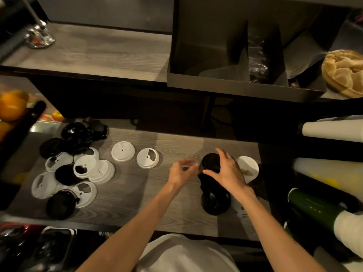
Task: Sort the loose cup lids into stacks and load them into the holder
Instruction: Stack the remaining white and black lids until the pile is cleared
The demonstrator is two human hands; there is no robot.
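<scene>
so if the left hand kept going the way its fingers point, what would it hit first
Probably the black lid stack that the right hand holds; the left hand points right toward it, with only bare counter between, though depth is unclear.

Dim, warm-toned indoor shot. Brightest patch on the desk (pixel 137 185) centre, light seemingly from above; corners and the gap under the upper shelf (pixel 94 48) fall to near black. Soft shadows trail from the white lids (pixel 123 154). Left hand (pixel 181 171) motion-blurred at the fingers, right hand (pixel 228 169) sharper. Black lids (pixel 78 134) lose detail, with small glints. Strong wide-angle bowing at the edges; oranges (pixel 11 107) oversaturated. Overall soft, grainy.
</scene>
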